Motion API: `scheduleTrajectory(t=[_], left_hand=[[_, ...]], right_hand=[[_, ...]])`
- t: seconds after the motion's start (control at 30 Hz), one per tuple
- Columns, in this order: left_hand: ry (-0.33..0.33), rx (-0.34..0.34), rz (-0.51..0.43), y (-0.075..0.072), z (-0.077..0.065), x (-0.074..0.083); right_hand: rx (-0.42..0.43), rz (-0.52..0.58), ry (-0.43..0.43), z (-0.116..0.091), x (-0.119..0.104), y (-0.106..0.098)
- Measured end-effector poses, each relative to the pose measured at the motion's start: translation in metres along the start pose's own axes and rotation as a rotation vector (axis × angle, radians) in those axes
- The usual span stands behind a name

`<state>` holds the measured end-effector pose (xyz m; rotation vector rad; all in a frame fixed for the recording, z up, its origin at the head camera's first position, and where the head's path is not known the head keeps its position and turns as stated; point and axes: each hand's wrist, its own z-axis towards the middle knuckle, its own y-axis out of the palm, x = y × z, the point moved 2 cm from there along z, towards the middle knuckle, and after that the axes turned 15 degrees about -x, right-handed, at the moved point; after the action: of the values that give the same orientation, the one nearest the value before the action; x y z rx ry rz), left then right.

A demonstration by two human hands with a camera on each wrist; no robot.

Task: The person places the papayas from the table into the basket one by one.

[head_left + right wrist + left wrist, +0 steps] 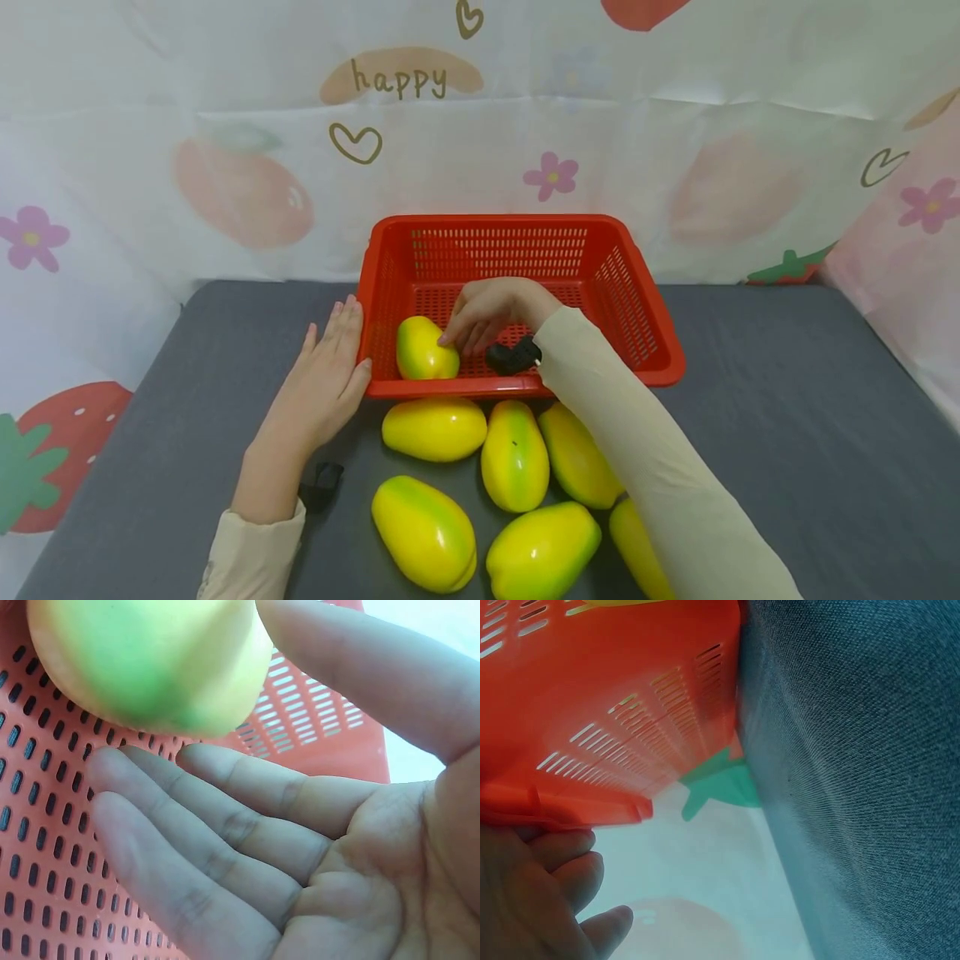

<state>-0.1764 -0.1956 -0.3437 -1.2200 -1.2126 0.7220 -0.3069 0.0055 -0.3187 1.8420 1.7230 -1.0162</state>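
Observation:
A red plastic basket (506, 387) stands against the back wall. Inside it, at the left front corner, lies a yellow-green papaya (422, 350). My right hand (495, 312) reaches over the front rim into the basket beside this papaya. The thumb (360, 671) is right at the fruit's side in the right wrist view, while the other fingers (217, 840) extend loosely below it, not wrapped round it. My left hand (322, 379) lies with extended fingers along the basket's left side, its fingertips (574, 847) at the rim in the left wrist view.
Several more papayas lie on the dark grey tabletop (750, 433) in front of the basket, among them one papaya (433, 429) close to its front rim. My right sleeve (660, 450) partly covers those at the right. A patterned sheet (465, 158) hangs behind.

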Motion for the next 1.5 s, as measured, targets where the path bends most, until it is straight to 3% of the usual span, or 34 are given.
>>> scheduleTrajectory(t=[0.7,0.97,1.5], left_hand=[[0.014,0.001,-0.015,0.000,-0.003,-0.002],[0.032,0.013,-0.027,0.001,-0.001,-0.001],[0.051,0.013,-0.028,0.000,0.000,0.000]], right_hand=[[0.131,0.035,-0.192,-0.049,0.018,-0.001],[0.226,0.043,-0.256,-0.081,0.029,0.001],[0.386,0.052,-0.374,-0.144,0.063,0.044]])
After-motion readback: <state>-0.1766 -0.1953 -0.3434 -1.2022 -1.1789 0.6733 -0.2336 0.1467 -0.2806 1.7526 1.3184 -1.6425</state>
